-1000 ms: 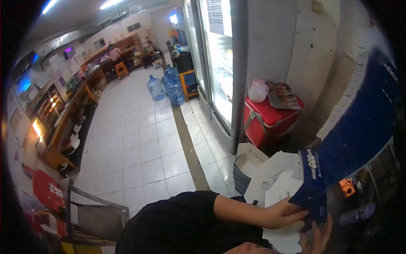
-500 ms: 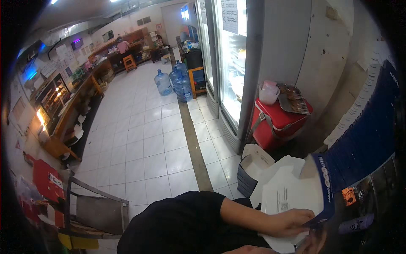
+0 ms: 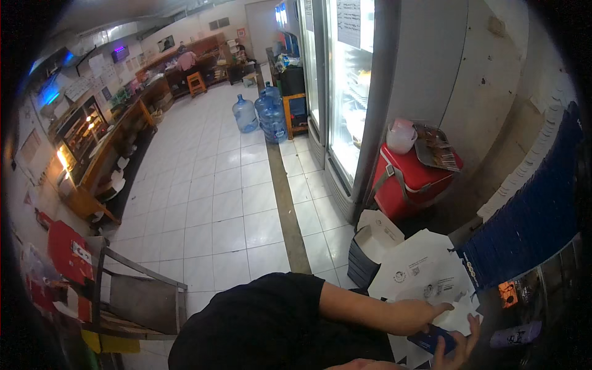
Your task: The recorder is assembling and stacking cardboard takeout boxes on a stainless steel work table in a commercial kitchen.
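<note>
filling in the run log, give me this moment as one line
left hand: touching carton | right hand: holding carton | nearby: blue stack, red bag

A red insulated bag (image 3: 414, 192), bearing a translucent tub (image 3: 401, 137) and a shallow tray (image 3: 435, 148), stood beside lit glass-door refrigerators (image 3: 351, 86). Blue water bottles (image 3: 271, 117) occupied the tiled floor (image 3: 191, 203), a chair (image 3: 145, 302) the lower left.

The single view looks from the person's head, through the left of two side-by-side fisheye lenses, down and outward. It sits close above the black sleeve (image 3: 265, 308) and the hands (image 3: 420, 316) at near right, and reaches over the tiled floor (image 3: 243, 225) to the far wall (image 3: 190, 34).
</note>
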A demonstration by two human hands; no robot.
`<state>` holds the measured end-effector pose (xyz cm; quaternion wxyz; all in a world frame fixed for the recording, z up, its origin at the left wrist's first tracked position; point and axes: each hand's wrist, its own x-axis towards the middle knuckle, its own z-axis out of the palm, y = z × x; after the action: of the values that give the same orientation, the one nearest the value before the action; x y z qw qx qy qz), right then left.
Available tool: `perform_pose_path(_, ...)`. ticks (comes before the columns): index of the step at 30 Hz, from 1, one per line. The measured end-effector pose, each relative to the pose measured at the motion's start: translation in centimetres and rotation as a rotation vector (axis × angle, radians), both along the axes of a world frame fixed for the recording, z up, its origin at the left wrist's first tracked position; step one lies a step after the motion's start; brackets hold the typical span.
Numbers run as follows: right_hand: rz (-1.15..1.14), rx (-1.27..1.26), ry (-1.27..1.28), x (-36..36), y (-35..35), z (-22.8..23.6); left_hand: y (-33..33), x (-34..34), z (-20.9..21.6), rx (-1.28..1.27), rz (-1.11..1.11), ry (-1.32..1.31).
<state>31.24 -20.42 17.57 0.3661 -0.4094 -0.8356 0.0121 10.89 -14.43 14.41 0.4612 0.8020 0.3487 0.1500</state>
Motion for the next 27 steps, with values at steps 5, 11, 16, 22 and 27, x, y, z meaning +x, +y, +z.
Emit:
perform_pose_path(5,-0.288,0.037,0.056,-0.5,-0.9,1.7,-0.4,0.1,0.8,-0.069,-0.002,-0.094)
perform_pose_path(11,-0.162,0.104,0.782,-0.3,-0.4,-0.7,-0.2,0.5,0.5,-0.034,-0.006,-0.203)
perform_pose_path(16,-0.033,0.145,0.058,0.3,-0.3,2.0,-0.5,0.5,0.7,-0.138,0.006,-0.311)
perform_pose_path(22,-0.481,0.436,0.536,-3.1,-0.8,0.1,-1.4,0.9,1.4,0.047,-0.042,-0.262)
perform_pose_path(27,-0.342,0.128,0.319,0.1,-1.0,-0.7,-1.6,1.1,0.9,0.1,-0.061,-0.286)
